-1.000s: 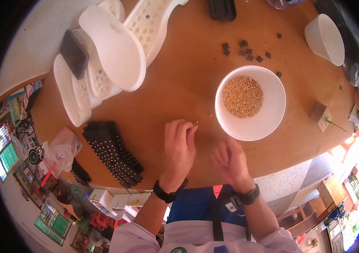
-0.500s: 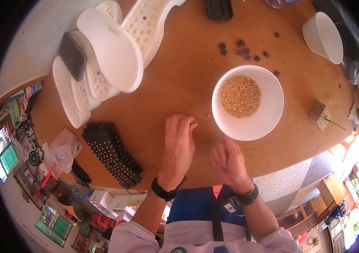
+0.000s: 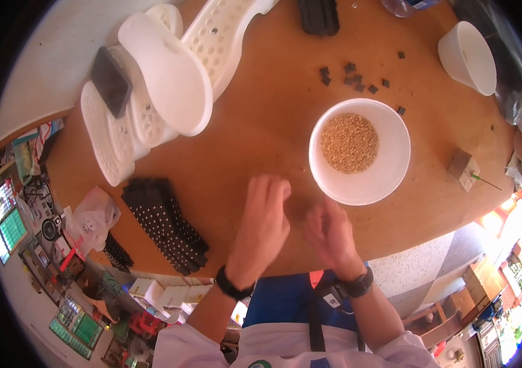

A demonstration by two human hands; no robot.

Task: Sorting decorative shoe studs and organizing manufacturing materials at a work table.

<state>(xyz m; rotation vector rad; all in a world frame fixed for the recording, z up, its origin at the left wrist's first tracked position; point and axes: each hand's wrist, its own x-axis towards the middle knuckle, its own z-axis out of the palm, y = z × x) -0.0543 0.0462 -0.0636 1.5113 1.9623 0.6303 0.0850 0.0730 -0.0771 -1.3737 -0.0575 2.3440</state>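
Just left of the white bowl (image 3: 396, 165), my left hand (image 3: 262, 221) hovers low over the brown tabletop, fingers bent together and their tips smeared by motion. What they pinch, if anything, cannot be made out. My right hand (image 3: 332, 236) is by the bowl's near rim, thumb and fingers curled together; any small thing in them is hidden. Inside the bowl lies a heap of small golden pieces (image 3: 350, 143). Left of my left hand, several black strips with rows of shiny dots (image 3: 162, 221) lie stacked near the table's front edge.
White sole-shaped pieces (image 3: 169, 80) are piled at the far left, a dark flat slab (image 3: 111, 83) on them. Small dark squares (image 3: 359, 80) lie scattered behind the bowl. At right stand a white tub (image 3: 466, 58) and a block with a green-handled pick (image 3: 463, 168).
My left hand has turned slightly and its fingertips have shifted toward the bowl; a tiny dark thing seen at them before no longer shows. My right hand has barely moved, its fingers curling closer.
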